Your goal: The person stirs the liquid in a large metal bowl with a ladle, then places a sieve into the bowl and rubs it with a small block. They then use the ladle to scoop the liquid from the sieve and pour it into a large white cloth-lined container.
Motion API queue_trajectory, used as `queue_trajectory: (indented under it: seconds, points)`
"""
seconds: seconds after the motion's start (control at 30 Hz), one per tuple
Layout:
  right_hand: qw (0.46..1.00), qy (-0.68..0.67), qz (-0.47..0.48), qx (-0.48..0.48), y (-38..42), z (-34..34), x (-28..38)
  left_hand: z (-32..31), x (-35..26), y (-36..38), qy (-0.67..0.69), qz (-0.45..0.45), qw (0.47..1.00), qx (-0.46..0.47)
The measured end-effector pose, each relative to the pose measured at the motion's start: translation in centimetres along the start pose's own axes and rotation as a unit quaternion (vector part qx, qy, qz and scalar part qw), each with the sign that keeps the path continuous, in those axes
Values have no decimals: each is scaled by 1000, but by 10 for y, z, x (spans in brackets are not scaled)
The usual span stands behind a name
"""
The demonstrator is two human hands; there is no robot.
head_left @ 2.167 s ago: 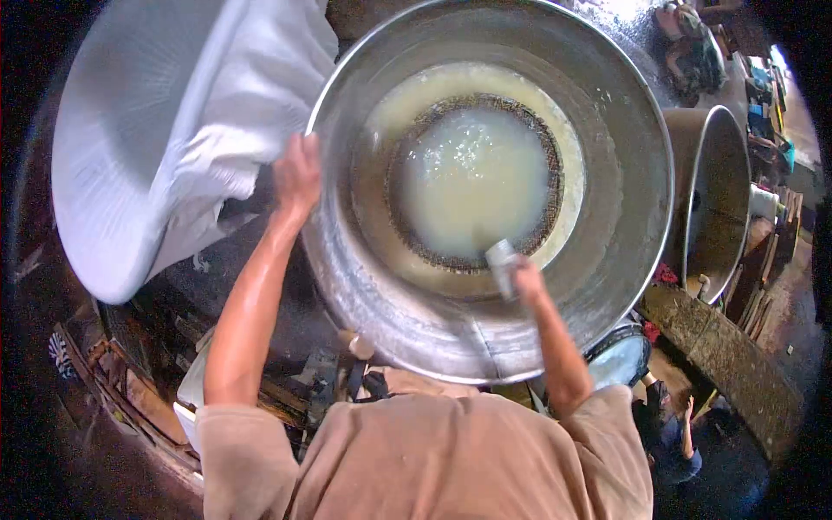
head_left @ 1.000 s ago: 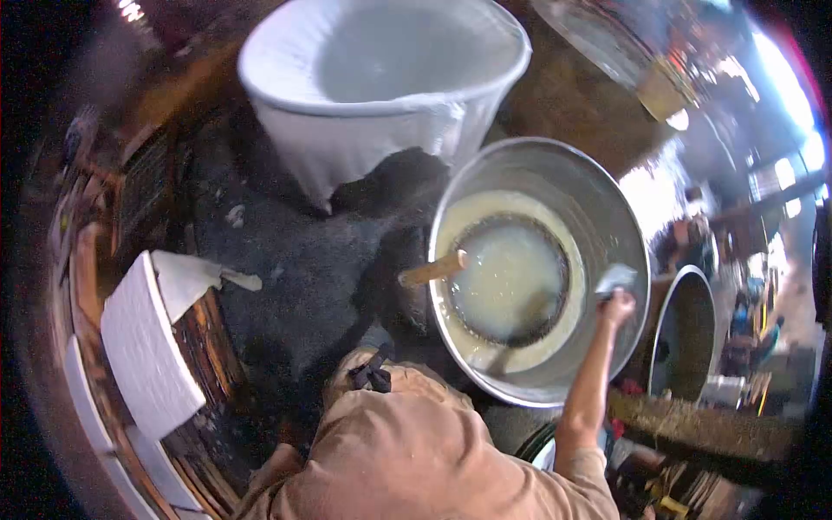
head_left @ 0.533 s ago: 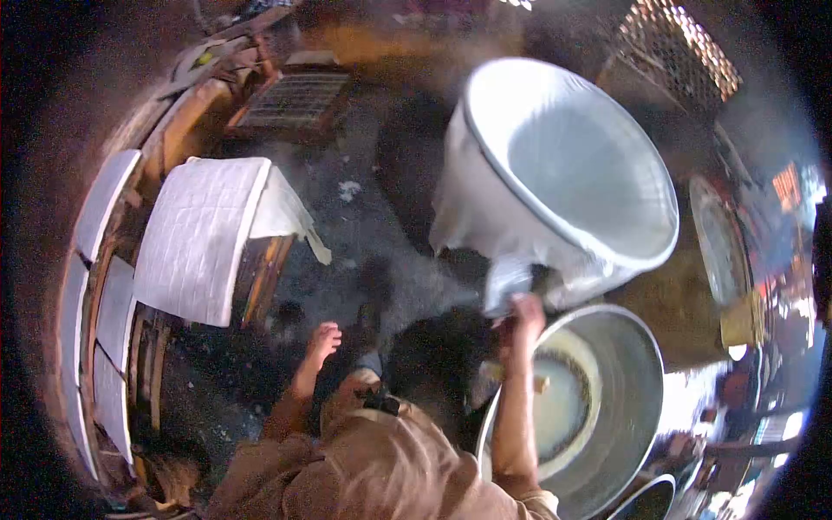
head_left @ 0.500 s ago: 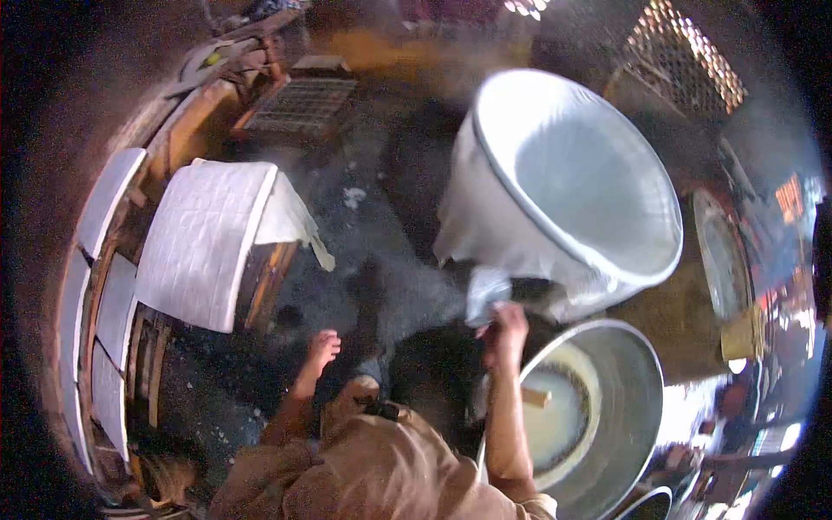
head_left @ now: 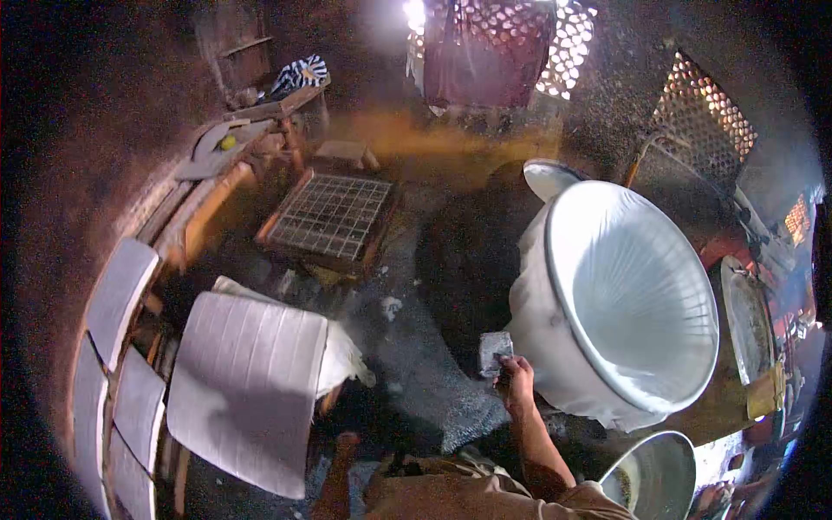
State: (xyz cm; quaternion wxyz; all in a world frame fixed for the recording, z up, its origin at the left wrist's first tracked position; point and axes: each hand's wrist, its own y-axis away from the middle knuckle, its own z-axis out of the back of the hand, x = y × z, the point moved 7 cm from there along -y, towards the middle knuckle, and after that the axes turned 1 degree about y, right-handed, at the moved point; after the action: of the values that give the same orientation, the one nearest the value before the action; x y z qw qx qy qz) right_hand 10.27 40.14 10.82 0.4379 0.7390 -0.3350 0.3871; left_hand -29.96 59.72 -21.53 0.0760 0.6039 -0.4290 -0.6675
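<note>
My right hand (head_left: 517, 381) is raised in front of me and grips a small grey metal cup (head_left: 495, 350). The cup sits just left of a big round tub lined with white cloth (head_left: 633, 303), close to its draped outer side. My left arm reaches forward at the bottom of the view. My left hand (head_left: 347, 439) is dim and lies near the edge of a white cloth-covered board (head_left: 247, 381); its fingers are unclear. A wide metal pan (head_left: 659, 472) shows partly at the bottom right.
A wooden frame with a grid (head_left: 329, 217) lies on the dark wet floor ahead. White slabs (head_left: 117, 295) line a curved wooden bench at the left. A shallow metal dish (head_left: 747, 321) sits to the right of the tub, and a latticed wall (head_left: 555, 43) lets in light behind.
The view has swung left, away from the metal pan. My right hand has carried the cup from the pan to beside the cloth-lined tub. My left hand has dropped lower.
</note>
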Motion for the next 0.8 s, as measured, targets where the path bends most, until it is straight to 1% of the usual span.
queue_trajectory:
  seconds: [0.1, 0.17, 0.23, 0.27, 0.3, 0.33, 0.37, 0.4, 0.43, 0.47, 0.5, 0.53, 0.57, 0.6, 0.63, 0.7, 0.8]
  points:
    - [1000, -16, 6, -12, -40, -28, 12, -60, -64, -57, -4, -105, 992, 75]
    - [999, -32, 4, -17, -64, -46, 24, -119, -161, -26, -30, -25, 994, 98]
    - [999, -34, 22, -13, -103, -64, 36, -162, -219, -51, -35, -9, 996, 84]
    - [999, -43, 28, -11, -123, -74, 44, -183, -261, -52, -27, -56, 992, 114]
    - [998, -52, 35, -9, -144, -84, 53, -193, -282, -74, -34, -61, 991, 116]
    - [997, -66, 44, -10, -164, -94, 64, -203, -304, -99, -47, -87, 989, 106]
    - [996, -73, 50, -14, -185, -92, 66, -215, -319, -118, -61, -111, 987, 98]
    - [995, -75, 70, -22, -218, -94, 71, -216, -317, -174, -58, -136, 986, 80]
    - [992, -77, 90, -31, -245, -95, 80, -216, -322, -210, -59, -146, 985, 72]
    - [991, -85, 95, -34, -269, -99, 91, -216, -324, -244, -34, -144, 985, 92]
    - [991, -93, 90, -33, -293, -106, 103, -215, -323, -280, 6, -139, 983, 123]
    - [991, -102, 85, -31, -318, -116, 116, -210, -317, -320, 73, -139, 972, 176]
    - [990, -111, 77, -31, -339, -124, 125, -204, -299, -363, 229, -119, 917, 303]
    - [985, -153, 69, -50, -350, -124, 132, -191, -301, -358, 154, -88, 954, 243]
    - [983, -162, 73, -55, -371, -131, 147, -181, -306, -354, 82, -48, 979, 181]
    - [975, -187, 114, -39, -409, -141, 177, -171, -316, -346, 24, -3, 994, 110]
    - [970, -187, 146, -47, -463, -144, 211, -165, -327, -359, 4, 44, 997, 61]
